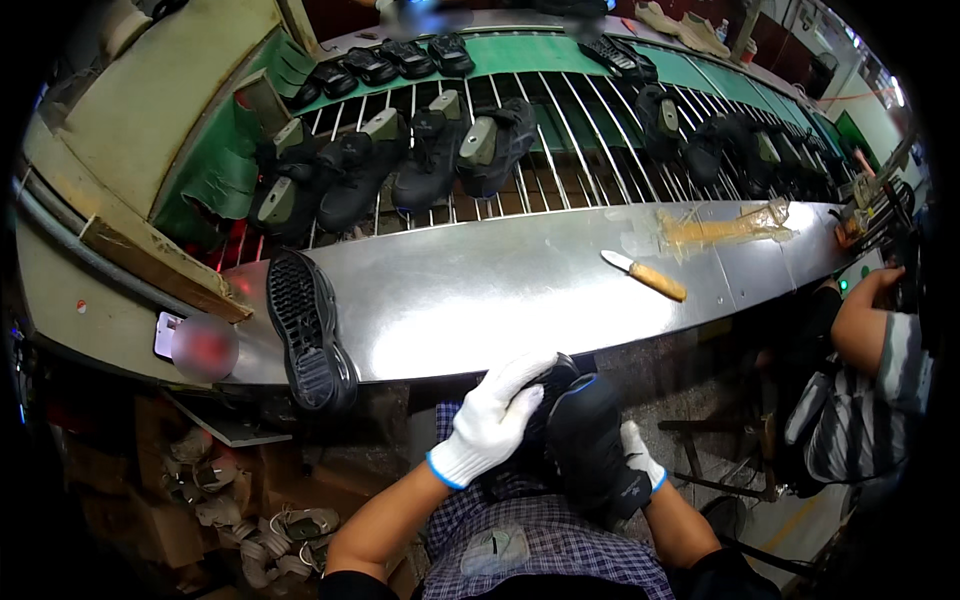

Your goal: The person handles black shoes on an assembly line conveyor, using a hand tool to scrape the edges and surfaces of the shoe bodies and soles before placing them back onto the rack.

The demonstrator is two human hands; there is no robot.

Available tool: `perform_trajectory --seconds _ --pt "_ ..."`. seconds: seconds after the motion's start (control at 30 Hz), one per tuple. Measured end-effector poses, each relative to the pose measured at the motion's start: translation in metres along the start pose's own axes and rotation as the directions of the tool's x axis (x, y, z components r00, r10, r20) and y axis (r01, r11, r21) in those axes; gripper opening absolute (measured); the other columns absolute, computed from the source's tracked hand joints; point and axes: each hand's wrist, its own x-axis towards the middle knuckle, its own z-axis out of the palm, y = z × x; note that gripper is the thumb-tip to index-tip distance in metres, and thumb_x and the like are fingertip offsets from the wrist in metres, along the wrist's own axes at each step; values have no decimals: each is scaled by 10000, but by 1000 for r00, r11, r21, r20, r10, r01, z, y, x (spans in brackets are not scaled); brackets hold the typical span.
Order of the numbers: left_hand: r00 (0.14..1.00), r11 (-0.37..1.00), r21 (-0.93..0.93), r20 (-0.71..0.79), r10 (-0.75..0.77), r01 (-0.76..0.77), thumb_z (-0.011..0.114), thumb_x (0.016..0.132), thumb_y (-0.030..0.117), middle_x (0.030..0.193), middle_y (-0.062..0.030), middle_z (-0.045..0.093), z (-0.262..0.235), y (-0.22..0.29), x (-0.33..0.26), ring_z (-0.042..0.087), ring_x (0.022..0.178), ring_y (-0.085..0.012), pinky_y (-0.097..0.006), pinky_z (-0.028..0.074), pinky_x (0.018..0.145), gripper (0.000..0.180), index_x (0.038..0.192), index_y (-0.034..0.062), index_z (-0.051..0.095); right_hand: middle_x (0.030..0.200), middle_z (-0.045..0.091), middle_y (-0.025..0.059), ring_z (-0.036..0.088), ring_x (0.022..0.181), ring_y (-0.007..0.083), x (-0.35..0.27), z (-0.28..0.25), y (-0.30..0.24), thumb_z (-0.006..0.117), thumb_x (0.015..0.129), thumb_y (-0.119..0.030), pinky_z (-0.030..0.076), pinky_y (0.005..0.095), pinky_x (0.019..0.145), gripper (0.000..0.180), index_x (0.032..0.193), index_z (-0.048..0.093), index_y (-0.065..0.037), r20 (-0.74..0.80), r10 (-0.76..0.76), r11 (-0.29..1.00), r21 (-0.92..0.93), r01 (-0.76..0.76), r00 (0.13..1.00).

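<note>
No lettering can be read: the small pale mark [632, 488] on the black shoe with a blue-edged collar [588, 437] and the tiny round red-and-white mark [82, 306] on the cream-coloured flat surface [110, 335] at far left are indistinct.

Over at the left end of the surface [500, 295] lies a sole [305, 330], a phone [166, 336] to its left, a knife [645, 276] well off to its right. Behind, shoes [432, 160] rest on a rack [571, 140]; before the near edge, a single shoe [585, 435] is between left hand [488, 420] and right hand [642, 458].
</note>
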Motion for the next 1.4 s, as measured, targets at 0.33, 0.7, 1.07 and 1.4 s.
perform_trajectory --seconds 0.33,0.7,1.07,1.4 --pt "956 972 74 213 203 -223 998 747 337 1541 -281 541 -8 27 5 562 1437 -391 -461 482 1186 920 1485 -17 577 1354 700 167 698 1216 232 3 -12 12 613 1028 -661 577 378 1056 861 1441 570 93 147 -134 964 -210 163 980" --pt "957 972 86 214 196 -218 1018 719 293 1518 -285 557 -11 25 2 563 1424 -401 -483 480 1173 917 1462 -16 578 1420 662 164 642 1302 237 9 -2 4 597 984 -758 513 372 1129 982 1467 549 95 197 -145 942 -273 196 970" --pt "974 974 -1 10 226 -226 890 818 155 1478 -265 615 -32 42 17 631 1348 -338 -423 491 1155 722 1439 -65 592 1182 733 107 660 1084 173 28 55 -19 584 1056 -648 546 347 958 730 1263 651 49 198 -357 782 -471 408 913" --pt "942 989 149 -333 30 22 740 889 154 1157 -218 738 -76 47 -45 713 1050 -243 -371 572 990 432 1234 -70 605 1162 734 256 777 901 370 -2 101 -47 810 865 -348 648 404 768 595 1353 655 -47 551 -318 -87 -827 555 771"
